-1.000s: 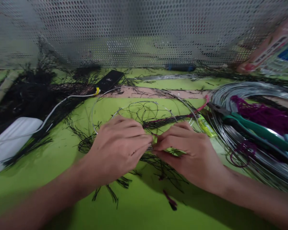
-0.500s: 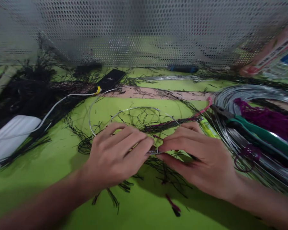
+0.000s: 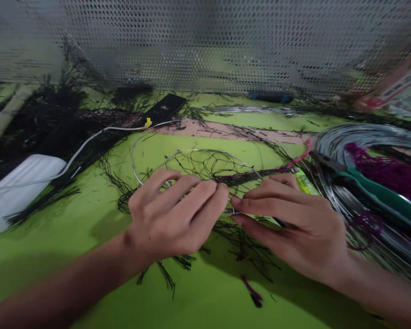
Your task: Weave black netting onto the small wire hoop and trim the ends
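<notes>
A hoop of silvery wire (image 3: pixel 208 150) with black knotted netting (image 3: pixel 205 167) strung inside it lies in the middle, its near side between my hands. My left hand (image 3: pixel 180 212) is closed over the near left part of the hoop, fingers curled, hiding the wire beneath them. Just right of it, my right hand (image 3: pixel 291 224) pinches the wire between thumb and forefinger, where thin strands run side by side. A reddish thread shows by the right forefinger. Loose black cords (image 3: pixel 229 233) hang out below both hands.
A large wire coil (image 3: pixel 349 130) lies at right, with green-handled pliers (image 3: pixel 373 189) and purple netting (image 3: pixel 387 167) on it. A black phone (image 3: pixel 166 107), a white charger-like block (image 3: pixel 27 187) with cable and piled black netting (image 3: pixel 61 119) lie left. A perforated metal panel (image 3: pixel 205 41) stands behind.
The whole view has shifted slightly, so things sit a little farther right. Both hands keep their grip on the wire, with only small finger movement.
</notes>
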Tool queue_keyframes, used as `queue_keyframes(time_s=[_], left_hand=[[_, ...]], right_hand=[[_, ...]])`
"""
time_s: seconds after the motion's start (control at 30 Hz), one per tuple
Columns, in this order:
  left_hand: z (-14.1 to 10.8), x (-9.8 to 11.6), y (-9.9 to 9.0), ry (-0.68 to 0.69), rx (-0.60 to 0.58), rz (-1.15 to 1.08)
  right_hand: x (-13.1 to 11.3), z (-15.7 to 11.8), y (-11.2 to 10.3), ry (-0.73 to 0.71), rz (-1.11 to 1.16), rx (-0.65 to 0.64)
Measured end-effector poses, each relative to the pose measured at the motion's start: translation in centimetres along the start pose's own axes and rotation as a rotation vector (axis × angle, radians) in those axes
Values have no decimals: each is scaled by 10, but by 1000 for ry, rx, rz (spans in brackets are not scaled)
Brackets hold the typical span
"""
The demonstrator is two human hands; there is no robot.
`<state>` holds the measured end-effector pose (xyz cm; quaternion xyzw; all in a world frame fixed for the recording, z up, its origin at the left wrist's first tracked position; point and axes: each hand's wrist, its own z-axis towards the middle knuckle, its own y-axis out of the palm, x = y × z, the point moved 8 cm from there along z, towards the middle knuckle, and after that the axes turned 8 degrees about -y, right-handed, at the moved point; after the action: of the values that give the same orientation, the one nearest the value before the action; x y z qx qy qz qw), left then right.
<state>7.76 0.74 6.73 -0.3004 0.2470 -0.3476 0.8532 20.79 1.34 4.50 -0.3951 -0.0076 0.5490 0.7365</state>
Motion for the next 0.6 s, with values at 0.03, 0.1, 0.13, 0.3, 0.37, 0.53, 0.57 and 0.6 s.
queue_keyframes(time_s=[0.03, 0.1, 0.13, 0.3, 0.37, 0.53, 0.57, 0.6], left_hand=[[0, 0, 0, -5, -4, -3], [0, -1, 2, -32, -14, -31], [0, -2, 3, -44, -13, -53], [0, -2, -2, 16, 47, -177], [0, 0, -3, 66, -12, -206], [-2, 5, -4, 140, -61, -147], [-1, 6, -4, 137, -41, -125], [0, 6, -4, 119, -20, -115]], right_hand=[[0, 0, 0, 2, -7, -1], [0, 0, 0, 14, -24, -6], [0, 0, 0, 19, -31, -12], [-1, -1, 0, 9, -55, -16], [-1, -1, -1, 15, -58, -1], [-1, 1, -1, 33, -63, -4], [-1, 1, -1, 38, -63, -5], [0, 1, -1, 43, -58, -1]])
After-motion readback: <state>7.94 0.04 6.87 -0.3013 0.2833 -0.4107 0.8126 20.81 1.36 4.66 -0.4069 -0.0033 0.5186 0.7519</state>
